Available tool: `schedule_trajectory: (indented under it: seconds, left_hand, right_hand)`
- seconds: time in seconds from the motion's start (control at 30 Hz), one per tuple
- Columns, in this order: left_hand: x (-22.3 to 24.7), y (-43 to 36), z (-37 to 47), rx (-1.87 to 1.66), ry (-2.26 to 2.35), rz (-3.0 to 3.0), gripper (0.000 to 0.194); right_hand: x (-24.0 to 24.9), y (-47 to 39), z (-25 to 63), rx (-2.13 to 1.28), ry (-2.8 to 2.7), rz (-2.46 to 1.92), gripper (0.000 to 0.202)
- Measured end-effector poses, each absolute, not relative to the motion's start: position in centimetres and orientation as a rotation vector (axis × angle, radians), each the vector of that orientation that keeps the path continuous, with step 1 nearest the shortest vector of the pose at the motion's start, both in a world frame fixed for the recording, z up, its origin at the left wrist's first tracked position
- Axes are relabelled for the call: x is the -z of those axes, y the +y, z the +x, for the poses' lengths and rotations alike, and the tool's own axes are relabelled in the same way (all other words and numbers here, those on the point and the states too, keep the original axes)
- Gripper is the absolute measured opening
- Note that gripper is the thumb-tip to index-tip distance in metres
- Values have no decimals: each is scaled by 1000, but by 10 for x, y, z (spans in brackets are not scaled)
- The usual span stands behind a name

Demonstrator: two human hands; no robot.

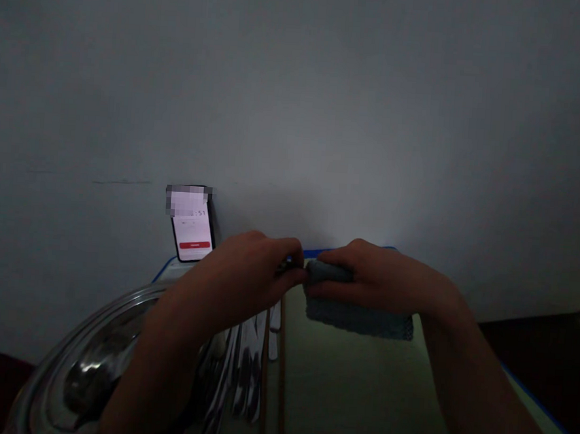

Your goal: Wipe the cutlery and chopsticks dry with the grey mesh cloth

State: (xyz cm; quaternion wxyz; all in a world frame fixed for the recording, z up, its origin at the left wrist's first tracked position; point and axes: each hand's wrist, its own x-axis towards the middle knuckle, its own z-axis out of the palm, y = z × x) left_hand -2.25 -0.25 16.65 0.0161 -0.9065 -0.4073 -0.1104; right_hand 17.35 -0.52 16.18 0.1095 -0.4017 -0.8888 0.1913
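Note:
A grey-blue cloth (357, 318) is in my right hand (379, 275), folded between thumb and fingers, its lower edge hanging over the table. Close beside it, my left hand (262, 268) is closed in a pinch on a small, dark, shiny thing that the fingers mostly hide. The two hands almost meet at the cloth's left end. Below my left hand lies several pieces of metal cutlery (241, 378), side by side. Two thin wooden sticks (282, 387), like chopsticks, lie along their right side.
A large shiny metal bowl or lid (97, 362) stands at the left, partly behind my left forearm. A lit phone (193, 231) leans against the grey wall (297, 99). The pale green table (358, 391) has a blue edge, and its far side meets the wall.

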Motion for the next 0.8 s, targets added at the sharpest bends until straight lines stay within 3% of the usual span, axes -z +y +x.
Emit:
schedule_trajectory:
  seconds: [0.57,0.8]
  left_hand:
    - [-168,2,-34,471,-1449,-2990,23]
    - [-169,8,-50,473,-1542,-2938,23]
  right_hand:
    - [-165,-5,199,-806,-2497,-1253,35]
    - [-163,-3,199,-681,-2490,-1233,34]
